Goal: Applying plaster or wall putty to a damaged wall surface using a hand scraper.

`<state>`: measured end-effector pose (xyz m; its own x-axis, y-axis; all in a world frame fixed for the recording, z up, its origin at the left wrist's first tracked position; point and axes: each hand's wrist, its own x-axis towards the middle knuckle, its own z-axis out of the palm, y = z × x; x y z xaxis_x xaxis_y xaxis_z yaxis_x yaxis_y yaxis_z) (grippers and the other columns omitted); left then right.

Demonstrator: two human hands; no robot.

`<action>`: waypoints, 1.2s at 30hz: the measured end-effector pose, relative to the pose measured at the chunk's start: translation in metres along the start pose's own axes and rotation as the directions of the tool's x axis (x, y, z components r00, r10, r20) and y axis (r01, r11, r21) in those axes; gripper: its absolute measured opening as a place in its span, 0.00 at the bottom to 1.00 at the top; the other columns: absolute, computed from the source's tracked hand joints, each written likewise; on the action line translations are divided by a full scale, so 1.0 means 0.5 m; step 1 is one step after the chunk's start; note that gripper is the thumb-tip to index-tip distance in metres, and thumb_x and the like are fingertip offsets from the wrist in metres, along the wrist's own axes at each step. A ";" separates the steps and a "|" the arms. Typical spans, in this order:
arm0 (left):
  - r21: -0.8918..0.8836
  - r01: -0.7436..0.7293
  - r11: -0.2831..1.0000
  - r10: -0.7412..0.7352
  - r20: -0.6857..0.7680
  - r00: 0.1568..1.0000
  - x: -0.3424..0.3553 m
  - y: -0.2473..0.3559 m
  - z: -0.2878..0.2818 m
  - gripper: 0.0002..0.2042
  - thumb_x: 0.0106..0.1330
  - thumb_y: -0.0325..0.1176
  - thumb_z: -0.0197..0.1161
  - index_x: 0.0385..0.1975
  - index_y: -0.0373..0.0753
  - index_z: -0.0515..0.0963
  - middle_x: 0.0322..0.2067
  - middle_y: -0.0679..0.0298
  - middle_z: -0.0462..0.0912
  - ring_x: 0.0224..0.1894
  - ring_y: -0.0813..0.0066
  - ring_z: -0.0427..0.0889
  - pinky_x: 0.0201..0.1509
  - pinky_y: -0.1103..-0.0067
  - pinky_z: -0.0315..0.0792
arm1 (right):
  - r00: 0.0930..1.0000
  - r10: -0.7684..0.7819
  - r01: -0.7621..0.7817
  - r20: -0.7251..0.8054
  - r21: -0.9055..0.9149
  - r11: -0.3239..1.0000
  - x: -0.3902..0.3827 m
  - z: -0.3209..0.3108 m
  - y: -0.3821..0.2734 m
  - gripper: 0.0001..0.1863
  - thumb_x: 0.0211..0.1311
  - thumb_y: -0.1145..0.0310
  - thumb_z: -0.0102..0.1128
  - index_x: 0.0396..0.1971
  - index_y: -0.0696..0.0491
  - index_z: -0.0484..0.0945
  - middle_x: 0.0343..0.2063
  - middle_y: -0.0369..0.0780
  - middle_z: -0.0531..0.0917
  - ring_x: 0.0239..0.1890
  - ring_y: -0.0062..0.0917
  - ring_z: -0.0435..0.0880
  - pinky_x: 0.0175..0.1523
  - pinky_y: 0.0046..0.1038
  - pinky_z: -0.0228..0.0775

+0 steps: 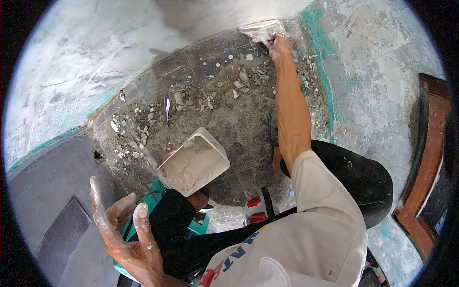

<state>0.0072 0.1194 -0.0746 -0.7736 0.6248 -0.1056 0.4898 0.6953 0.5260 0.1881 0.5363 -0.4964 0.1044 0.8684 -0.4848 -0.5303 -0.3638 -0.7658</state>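
Observation:
At the far end of my outstretched right arm, my right hand (pixel 279 47) is closed on the near edge of a flat, whitish scraper (pixel 262 31) smeared with plaster. The scraper lies against the foot of the pale wall (pixel 119 43), close to the corner. My left hand (pixel 129 234) is raised at the lower left, fingers apart and dusted with white, holding nothing. A white rectangular tub (pixel 221 162) stands tilted between my legs, with wet beige plaster (pixel 191 168) inside.
Broken plaster chips (pixel 184 98) and dust cover the floor along the wall. A slim purple-and-white strip (pixel 167 109) lies among them. To the right are a rough grey wall with a green band (pixel 324 71) and a red-brown frame (pixel 425 167). A red-and-white container (pixel 255 210) stands near my legs.

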 end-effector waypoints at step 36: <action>-0.032 -0.046 0.998 0.047 0.039 0.998 -0.013 0.012 -0.010 0.32 0.69 0.27 0.63 0.74 0.42 0.63 0.40 0.58 0.84 0.44 0.72 0.80 0.56 0.73 0.72 | 0.641 -0.665 0.701 0.383 -0.644 0.305 -0.374 0.161 -0.073 0.12 0.64 0.70 0.62 0.27 0.65 0.79 0.22 0.47 0.80 0.24 0.38 0.78 0.31 0.42 0.68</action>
<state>0.0133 0.1177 -0.0666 -0.7334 0.6702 -0.1139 0.5115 0.6544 0.5570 0.1199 0.4144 -0.3439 0.0971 0.9278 0.3601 0.4537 0.2808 -0.8458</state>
